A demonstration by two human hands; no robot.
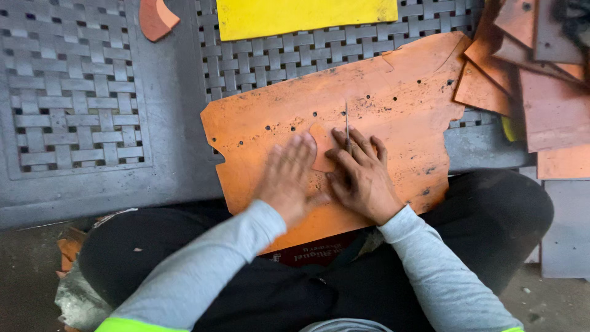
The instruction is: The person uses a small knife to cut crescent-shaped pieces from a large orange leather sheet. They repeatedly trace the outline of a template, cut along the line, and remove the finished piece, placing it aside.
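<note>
Both of my hands rest on the orange sheet (393,92): left hand (287,178) spread flat, right hand (361,178) beside it pinching a thin blade (346,126) pointing away.

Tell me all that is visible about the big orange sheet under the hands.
The big orange sheet is flat, thin and stiff-looking, with ragged edges, small punched holes and dark stains. It lies across the person's lap and a grey woven-pattern surface. The left hand presses flat on it; the right hand holds a thin metal blade against it.
</note>
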